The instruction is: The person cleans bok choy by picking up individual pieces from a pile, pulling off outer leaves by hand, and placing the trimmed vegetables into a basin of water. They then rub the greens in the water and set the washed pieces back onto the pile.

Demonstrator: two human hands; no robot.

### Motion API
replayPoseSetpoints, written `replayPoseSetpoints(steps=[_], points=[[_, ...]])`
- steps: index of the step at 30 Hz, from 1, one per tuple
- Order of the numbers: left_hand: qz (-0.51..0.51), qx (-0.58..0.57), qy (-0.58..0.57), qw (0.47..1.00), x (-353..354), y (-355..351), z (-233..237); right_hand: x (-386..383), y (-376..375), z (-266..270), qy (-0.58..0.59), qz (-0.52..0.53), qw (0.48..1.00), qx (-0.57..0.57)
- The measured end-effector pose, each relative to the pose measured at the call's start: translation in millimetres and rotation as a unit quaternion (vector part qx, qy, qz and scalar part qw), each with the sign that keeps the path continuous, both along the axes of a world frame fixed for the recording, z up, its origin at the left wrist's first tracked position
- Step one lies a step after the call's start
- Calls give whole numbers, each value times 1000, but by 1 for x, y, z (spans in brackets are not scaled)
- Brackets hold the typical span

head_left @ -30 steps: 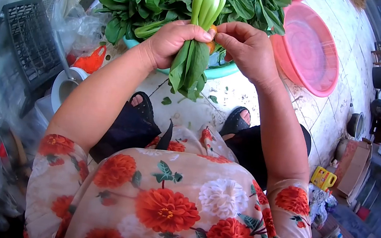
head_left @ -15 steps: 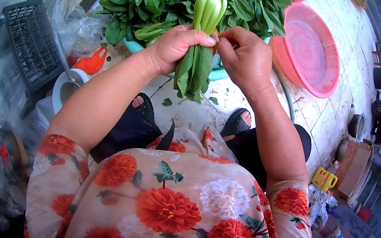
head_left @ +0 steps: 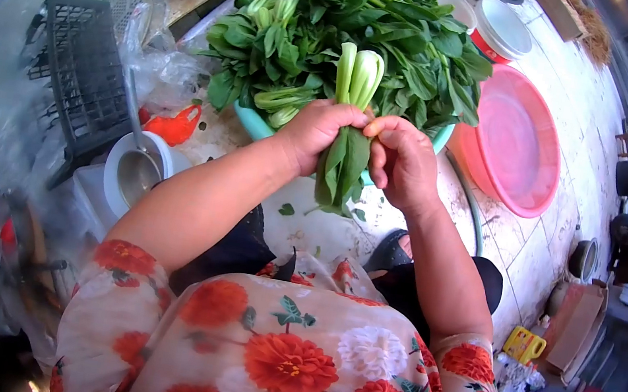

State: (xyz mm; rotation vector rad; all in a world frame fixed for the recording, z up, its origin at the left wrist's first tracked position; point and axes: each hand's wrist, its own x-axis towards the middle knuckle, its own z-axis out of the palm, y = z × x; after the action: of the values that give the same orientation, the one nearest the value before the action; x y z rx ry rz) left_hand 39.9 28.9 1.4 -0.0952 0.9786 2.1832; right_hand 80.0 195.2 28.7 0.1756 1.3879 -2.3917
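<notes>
My left hand [head_left: 316, 134] is closed round a small bunch of bok choy [head_left: 344, 170]. Its pale stems point up and away from me, while its green leaves hang down toward my body. Close against the bunch's right side, my right hand [head_left: 409, 158] has thumb and forefinger pinched together near the left thumb. What sits in that pinch is hidden or too small to make out. Just beyond both hands, a large heap of leafy greens [head_left: 410, 57] fills a turquoise basin [head_left: 253, 125].
A pink basin [head_left: 515, 144] stands to the right, near a white bucket with a red base [head_left: 504, 29]. On the left are a dark plastic crate [head_left: 90, 76], a white bucket with a ladle [head_left: 133, 171] and an orange bag [head_left: 173, 125]. A hose [head_left: 467, 201] crosses the floor.
The view has tilted up, so the hands and basins appear lower. My left hand keeps its hold on the bok choy. The right hand's fingers have shifted slightly at the bunch's side.
</notes>
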Motion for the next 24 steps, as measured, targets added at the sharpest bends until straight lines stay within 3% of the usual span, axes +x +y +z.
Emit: replayPoseSetpoints(steps=[1,3,5,7,11,13,15,16,17,18,19,21,23,24], points=[[7,20,-13,1000,-1,-2,-1,0,-1,-2,-24,11,999,18],[52,-67,15,996,-1,0,-4,0,-1,-1,-47,56,997,24],[70,-41,-19,997,-9,-5,-9,8,-5,-3,-47,111,992,19],[108,-127,29,986,-13,-7,0,11,-11,7,-27,113,990,80],[2,-297,126,946,-12,-13,17,-8,10,20,44,-16,986,160],[-54,-290,143,945,-12,-15,4,-14,24,20,95,12,963,250],[-113,-282,147,942,-6,-11,-4,-12,26,19,202,41,867,454],[-153,-335,188,911,-3,-9,3,-12,26,14,245,47,830,499],[-193,-386,227,873,1,-8,9,-10,26,15,238,49,830,502],[-220,-419,263,841,2,-9,13,-7,24,19,221,94,799,552],[-224,-417,258,842,1,-8,13,-6,23,19,204,137,763,597],[-300,-501,412,699,-2,-10,11,-4,25,12,204,149,767,590],[-318,-460,367,743,-3,-12,25,-7,31,-1,218,183,778,560],[-307,-433,363,766,-5,-13,18,-8,32,-3,233,186,810,505]])
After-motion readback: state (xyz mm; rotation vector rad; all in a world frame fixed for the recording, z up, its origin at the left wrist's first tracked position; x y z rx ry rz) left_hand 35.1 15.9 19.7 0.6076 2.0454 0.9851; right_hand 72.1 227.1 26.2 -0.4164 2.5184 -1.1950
